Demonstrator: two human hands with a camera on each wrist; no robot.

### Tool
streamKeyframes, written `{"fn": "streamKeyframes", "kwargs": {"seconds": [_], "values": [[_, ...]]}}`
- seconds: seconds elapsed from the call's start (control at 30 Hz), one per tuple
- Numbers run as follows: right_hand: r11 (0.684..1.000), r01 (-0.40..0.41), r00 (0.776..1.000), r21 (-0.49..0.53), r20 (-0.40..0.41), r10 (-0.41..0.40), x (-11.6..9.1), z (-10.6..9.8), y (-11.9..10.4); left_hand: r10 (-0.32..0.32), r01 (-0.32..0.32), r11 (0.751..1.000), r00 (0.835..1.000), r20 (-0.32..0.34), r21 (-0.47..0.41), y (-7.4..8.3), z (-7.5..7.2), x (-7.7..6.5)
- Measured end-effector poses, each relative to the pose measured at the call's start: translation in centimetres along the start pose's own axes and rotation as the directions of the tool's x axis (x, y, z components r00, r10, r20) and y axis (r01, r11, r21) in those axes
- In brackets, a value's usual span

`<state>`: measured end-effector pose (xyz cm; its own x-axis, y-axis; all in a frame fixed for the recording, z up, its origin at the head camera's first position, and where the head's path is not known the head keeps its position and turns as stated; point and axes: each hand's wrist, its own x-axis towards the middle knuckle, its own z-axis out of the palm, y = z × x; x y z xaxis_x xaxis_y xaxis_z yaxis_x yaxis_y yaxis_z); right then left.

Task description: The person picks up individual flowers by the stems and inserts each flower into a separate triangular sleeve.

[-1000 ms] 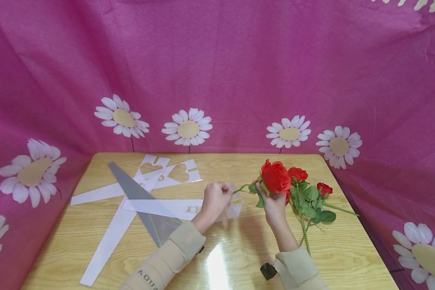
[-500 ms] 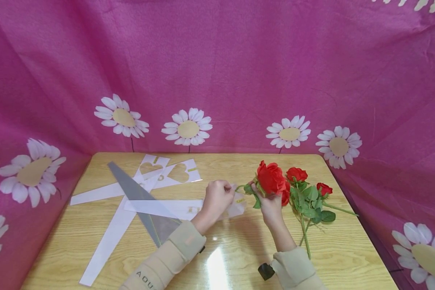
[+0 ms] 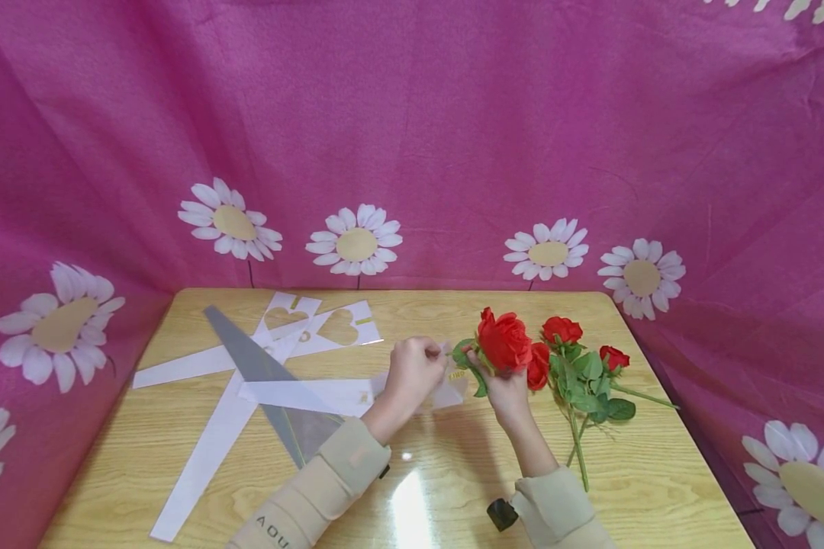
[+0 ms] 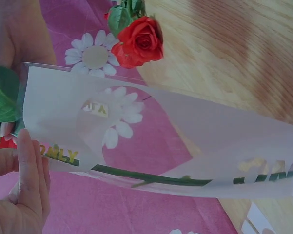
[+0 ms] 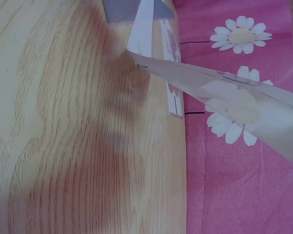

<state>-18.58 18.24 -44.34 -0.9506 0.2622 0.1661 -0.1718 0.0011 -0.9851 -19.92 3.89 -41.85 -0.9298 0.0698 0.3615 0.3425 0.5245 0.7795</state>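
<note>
My left hand (image 3: 413, 377) pinches the mouth of a clear, white-printed flower sleeve (image 4: 58, 107) with gold "ONLY" lettering. A red artificial rose (image 3: 504, 341) is in my right hand (image 3: 510, 393), gripped just under the bloom. In the left wrist view its green stem (image 4: 151, 175) runs lengthwise inside the sleeve, and a leaf (image 4: 4, 95) sits at the mouth. The bloom faces right, away from the sleeve, in the head view. The right wrist view shows the sleeve (image 5: 209, 90) stretching across, with only a sliver of hand at its edge.
More red roses (image 3: 561, 329) with leafy stems lie on the right of the wooden table (image 3: 632, 473). On the left, several flat white sleeves (image 3: 202, 457) with heart windows overlap a grey translucent sleeve (image 3: 268, 381). A pink daisy-print cloth (image 3: 426, 152) hangs around the table.
The right hand has moved left with the rose, so the stem has slid further into the sleeve and the bloom is closer to the left hand. The left hand has barely moved.
</note>
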Motion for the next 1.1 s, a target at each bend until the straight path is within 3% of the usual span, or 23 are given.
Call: {"fn": "streamKeyframes", "kwargs": {"seconds": [0.2, 0.3, 0.47, 0.63, 0.8, 0.9, 1.1], "values": [[0.990, 0.064, 0.997, -0.127, 0.047, -0.058, 0.1, 0.0, -0.1, 0.021, -0.021, 1.000, 1.000, -0.009, -0.021, 0.6, -0.2, 0.2], [0.986, 0.101, 0.991, -0.134, 0.099, -0.088, -0.1, 0.2, -0.9, 0.031, -0.032, 0.999, 0.999, -0.007, -0.040, 0.8, -0.3, 0.2], [0.976, 0.080, 0.990, -0.201, 0.130, -0.054, -0.6, 0.7, -2.9, -0.001, 0.003, 0.995, 1.000, 0.019, -0.103, 1.1, -0.4, 0.2], [0.961, 0.054, 0.985, -0.270, 0.175, -0.006, -0.2, 0.4, -2.1, 0.014, -0.014, 0.991, 1.000, -0.001, -0.133, 1.3, -0.6, 0.2], [0.946, 0.168, 0.961, -0.279, 0.261, -0.094, 0.4, -0.1, -0.8, 0.065, -0.070, 0.989, 0.997, -0.048, -0.128, 1.4, -0.5, 0.2], [0.920, 0.236, 0.942, -0.313, 0.306, -0.137, 0.5, -0.2, -0.6, 0.087, -0.095, 0.988, 0.994, -0.072, -0.125, 1.6, -0.4, 0.1], [0.888, 0.253, 0.914, -0.383, 0.396, -0.089, 1.0, -0.4, -1.1, 0.055, -0.062, 0.974, 0.998, -0.038, -0.218, 1.9, -0.6, -0.1]]}}
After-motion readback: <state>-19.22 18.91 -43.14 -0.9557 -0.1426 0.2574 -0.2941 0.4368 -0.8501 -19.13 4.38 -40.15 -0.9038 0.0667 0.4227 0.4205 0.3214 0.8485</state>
